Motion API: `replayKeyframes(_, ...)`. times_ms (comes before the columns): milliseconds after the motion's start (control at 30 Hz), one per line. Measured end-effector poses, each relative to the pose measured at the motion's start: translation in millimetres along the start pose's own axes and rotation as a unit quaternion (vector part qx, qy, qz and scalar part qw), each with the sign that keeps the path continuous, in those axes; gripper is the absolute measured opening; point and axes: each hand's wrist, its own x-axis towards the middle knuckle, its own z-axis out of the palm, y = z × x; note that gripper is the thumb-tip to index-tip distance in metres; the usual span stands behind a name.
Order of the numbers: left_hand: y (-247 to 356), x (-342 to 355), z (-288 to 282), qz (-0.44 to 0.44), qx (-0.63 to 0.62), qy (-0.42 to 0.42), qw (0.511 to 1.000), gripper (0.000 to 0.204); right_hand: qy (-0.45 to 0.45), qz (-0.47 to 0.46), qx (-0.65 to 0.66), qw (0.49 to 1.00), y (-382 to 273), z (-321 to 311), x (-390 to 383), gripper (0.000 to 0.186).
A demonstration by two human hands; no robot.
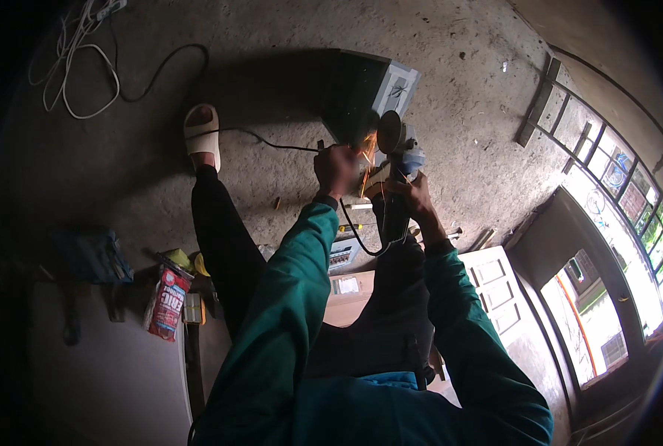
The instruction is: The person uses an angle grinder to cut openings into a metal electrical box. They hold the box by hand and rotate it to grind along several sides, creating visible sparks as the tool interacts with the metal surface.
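Observation:
My right hand (418,199) is wrapped round an angle grinder (408,157), whose round disc (391,132) points up beside a dark grey box (353,97). Orange sparks (368,149) spray between the disc and my left hand. My left hand (336,172) is closed, a little blurred, close to the near edge of the box; whatever it grips is hidden. A black cable (272,143) runs from the left over my left foot to my left hand. More cable loops below that hand toward the grinder.
My left foot in a pale sandal (202,137) stands on the rough concrete floor (272,30). White cords (71,67) lie at the far left. A red bag (169,301) and a blue case (108,256) are at the near left. A panelled white door (495,286) and barred window (629,193) are right.

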Motion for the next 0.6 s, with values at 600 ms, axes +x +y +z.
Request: replayKeyframes(600,5,-5,6,-0.035,-0.08,0.049,0.995,0.024,-0.031,-0.16,0.003,0.987,-8,-4,-11,0.036)
